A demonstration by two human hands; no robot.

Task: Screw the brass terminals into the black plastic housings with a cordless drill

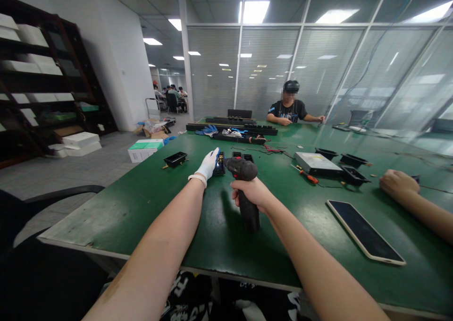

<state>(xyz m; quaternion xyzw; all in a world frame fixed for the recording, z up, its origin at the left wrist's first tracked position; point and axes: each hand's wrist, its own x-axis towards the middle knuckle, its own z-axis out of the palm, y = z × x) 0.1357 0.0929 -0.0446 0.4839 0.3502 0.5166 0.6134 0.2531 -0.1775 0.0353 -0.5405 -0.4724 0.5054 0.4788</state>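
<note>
Black housing (220, 164), right in the middle of the worktop (141, 212), with a lit, shiny, brassy interior too small to read. Gripped along its left side by the white-gloved left hand (208, 165), fingers closed against it, tips and thumb hard to make out. Over to the right hand (252, 192): fingers wrapped firmly round the grip of a black power drill (246, 169), nose angled left, tip right beside the housing. Touching or just short of it? Cannot tell. Behind the drill, two slotted black parts (243, 156), partly covered. Green surface stretching left of the left forearm to the worktop's edge, past a black tray (176, 159); more green between drill and phone (364, 231). Farther right, another person's hand (399, 185), forearm cut off by the frame. Near the silver box (316, 163), an orange-handled screwdriver (308, 176).
</note>
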